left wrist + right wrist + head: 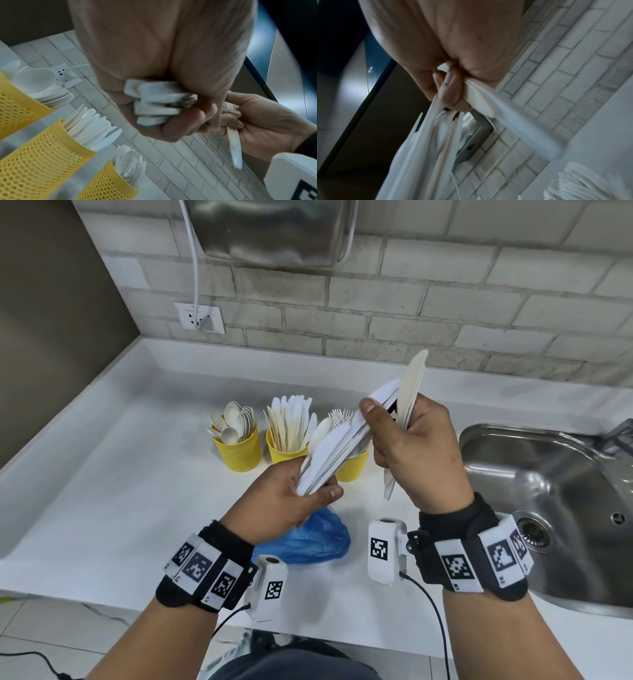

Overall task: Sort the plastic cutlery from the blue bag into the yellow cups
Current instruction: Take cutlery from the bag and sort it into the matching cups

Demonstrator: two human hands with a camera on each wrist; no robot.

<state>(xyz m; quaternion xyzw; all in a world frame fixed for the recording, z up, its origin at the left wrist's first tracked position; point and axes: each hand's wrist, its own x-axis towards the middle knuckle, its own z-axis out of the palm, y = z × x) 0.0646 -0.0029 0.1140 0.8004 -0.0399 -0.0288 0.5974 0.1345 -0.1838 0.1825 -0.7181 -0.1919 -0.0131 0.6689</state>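
While my left hand (291,498) grips a mixed bundle of white knives (329,453), my right hand (416,453) holds a cream knife (412,381) pulled clear. Step: sorting. Next: drop it in the middle knife cup (284,451). Blue bag (315,537) lies below on the counter.

Plastic cutlery, blue bag, three yellow cups.
Knife bundle (329,453) held aloft; crumpled blue bag (308,539) on counter; mesh cups (239,451) upright, filled by type.

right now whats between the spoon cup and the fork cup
The knife cup stands between the spoon cup and the fork cup, all in one row on the counter; the head view shows it, the left wrist view too.
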